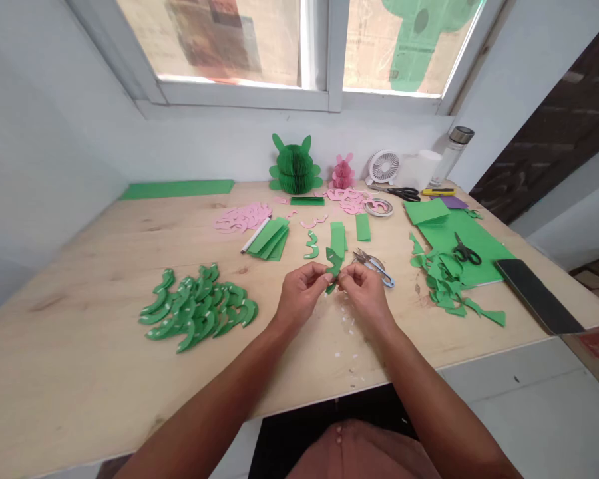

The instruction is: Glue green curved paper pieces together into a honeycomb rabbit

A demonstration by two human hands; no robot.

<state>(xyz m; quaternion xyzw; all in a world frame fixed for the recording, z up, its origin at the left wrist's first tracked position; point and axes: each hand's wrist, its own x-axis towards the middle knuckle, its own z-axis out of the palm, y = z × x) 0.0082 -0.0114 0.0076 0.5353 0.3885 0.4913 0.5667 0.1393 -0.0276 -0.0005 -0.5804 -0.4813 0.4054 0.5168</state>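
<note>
Between both hands, above the near middle of the table, is a wavy green paper cutout (334, 261). My left hand (303, 290) pinches its left edge with thumb and forefinger. From the other side, my right hand (365, 293) pinches its lower right edge. Just beyond the fingers lie folded green paper strips (337, 234) and a similar curved green cutout (311, 245) with white marks. Small snips (362, 256) and a roll of tape with a pale blue rim (387, 278) sit close to my right hand. A heap of curved green cutouts (199, 309) lies to the left.
Green scraps (442, 283), black scissors (465, 253), green sheets (479, 236) and a phone (536, 296) are at the right. Along the back stand a green honeycomb paper figure (295, 169), a pink one (343, 174), a small fan (383, 166) and a bottle (450, 156). Pink cutouts (244, 217) lie mid-table.
</note>
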